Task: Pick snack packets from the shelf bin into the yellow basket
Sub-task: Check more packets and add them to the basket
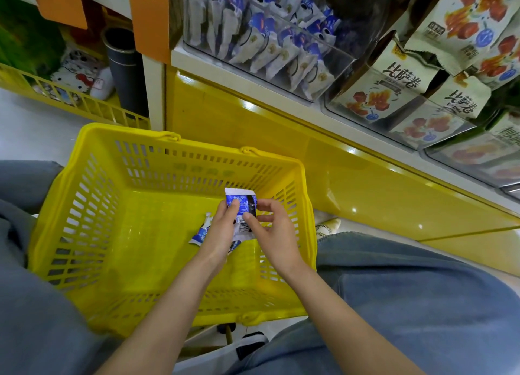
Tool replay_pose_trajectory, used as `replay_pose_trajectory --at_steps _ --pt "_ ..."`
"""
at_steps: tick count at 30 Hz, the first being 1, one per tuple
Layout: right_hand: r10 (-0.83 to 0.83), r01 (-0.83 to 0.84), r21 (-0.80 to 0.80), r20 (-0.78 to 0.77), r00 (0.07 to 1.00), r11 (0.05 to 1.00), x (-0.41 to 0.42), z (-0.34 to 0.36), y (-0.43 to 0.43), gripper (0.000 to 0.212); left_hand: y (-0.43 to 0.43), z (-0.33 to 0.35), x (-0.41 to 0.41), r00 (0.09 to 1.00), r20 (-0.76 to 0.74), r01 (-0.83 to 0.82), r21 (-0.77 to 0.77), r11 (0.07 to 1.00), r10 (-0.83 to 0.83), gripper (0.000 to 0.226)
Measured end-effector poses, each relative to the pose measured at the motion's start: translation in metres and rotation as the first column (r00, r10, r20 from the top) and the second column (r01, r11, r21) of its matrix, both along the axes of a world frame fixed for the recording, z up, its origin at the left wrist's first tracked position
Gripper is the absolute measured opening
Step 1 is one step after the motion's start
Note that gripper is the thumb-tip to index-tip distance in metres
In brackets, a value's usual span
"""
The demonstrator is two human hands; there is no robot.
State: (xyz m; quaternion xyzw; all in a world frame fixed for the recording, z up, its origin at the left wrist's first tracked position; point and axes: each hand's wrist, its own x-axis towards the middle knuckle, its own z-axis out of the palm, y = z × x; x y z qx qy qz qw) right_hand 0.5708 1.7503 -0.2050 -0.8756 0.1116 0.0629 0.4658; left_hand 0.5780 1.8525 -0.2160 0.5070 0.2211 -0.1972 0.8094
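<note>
Head view: left hand (222, 228) and right hand (274, 234) pinch one blue-and-white foil snack packet (244, 203) inside the yellow slatted plastic basket (118, 132), seemingly the placing step. Next: let go, then reach for the clear shelf bin (253, 36).

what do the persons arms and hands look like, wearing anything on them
The left forearm and right forearm are bare as far as the frame shows: no sleeves in view. The left hand and right hand have no gloves, and no ring, watch or bracelet is visible. The only clothing nearby is blue jeans.
</note>
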Motion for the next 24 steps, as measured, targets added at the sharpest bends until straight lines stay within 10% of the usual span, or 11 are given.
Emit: replay_pose_trajectory --at_steps 13,24 --pt "-0.070 0.160 0.310 -0.281 0.957 0.937 0.001 0.007 0.005 0.028 0.008 -0.021 0.001 0.992 0.127 -0.014 0.313 0.950 -0.027 0.015" --pt "-0.249 0.340 0.341 -0.285 0.926 0.876 -0.007 -0.007 -0.005 0.020 0.001 -0.025 -0.011 0.868 0.266 0.198 0.589 0.783 -0.419 0.037"
